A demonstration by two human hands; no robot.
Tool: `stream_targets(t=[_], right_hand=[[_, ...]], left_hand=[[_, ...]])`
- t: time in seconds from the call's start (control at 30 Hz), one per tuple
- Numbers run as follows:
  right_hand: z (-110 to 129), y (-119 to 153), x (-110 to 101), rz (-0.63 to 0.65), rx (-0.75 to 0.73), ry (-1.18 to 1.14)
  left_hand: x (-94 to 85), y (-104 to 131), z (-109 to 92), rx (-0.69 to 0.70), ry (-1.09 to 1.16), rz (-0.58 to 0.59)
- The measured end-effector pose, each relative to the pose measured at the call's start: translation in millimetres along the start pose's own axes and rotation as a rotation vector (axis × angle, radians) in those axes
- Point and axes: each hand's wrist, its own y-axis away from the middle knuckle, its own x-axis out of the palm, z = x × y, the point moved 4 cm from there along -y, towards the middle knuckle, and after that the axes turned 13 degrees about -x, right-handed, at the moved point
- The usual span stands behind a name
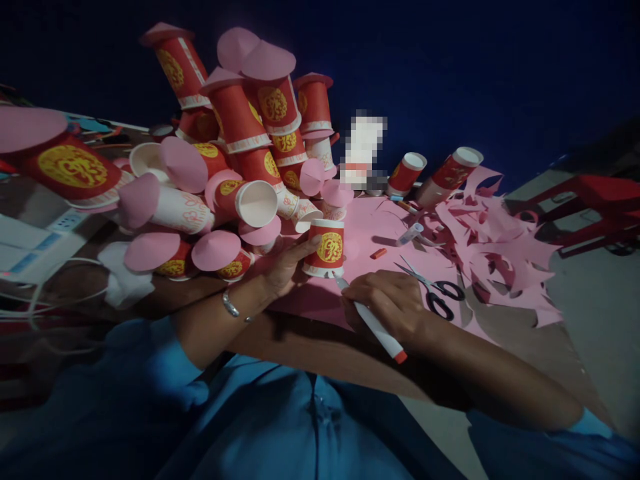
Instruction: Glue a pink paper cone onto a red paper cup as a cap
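A red paper cup (330,248) with a gold emblem stands on a pink paper sheet (365,223). My left hand (293,263) is closed around the cup's left side. In my right hand (387,300) is a white marker (377,331) with a red end, its tip close to the cup's lower white edge. Whether the tip touches the cup I cannot tell. Black-handled scissors (435,287) lie half spread on the pink paper, right of my right hand. Behind them are a small red cap (379,253) and a clear plastic tube (410,233).
Red and white paper cups with pink cone tops (240,110) are piled and stacked at the left and back. Curled pink paper scraps (495,247) cover the right side. Two cup stacks (450,175) stand behind. A power strip (67,220) with white cables lies far left; a red stool (590,207) is at right.
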Motion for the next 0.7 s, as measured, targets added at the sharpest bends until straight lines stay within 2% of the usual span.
stream_targets(t=[0.7], right_hand=[[-2.9, 2.4, -0.4, 0.014, 0.018, 0.0]], left_hand=[[3.8, -1.1, 0.4, -0.005, 0.085, 0.047]])
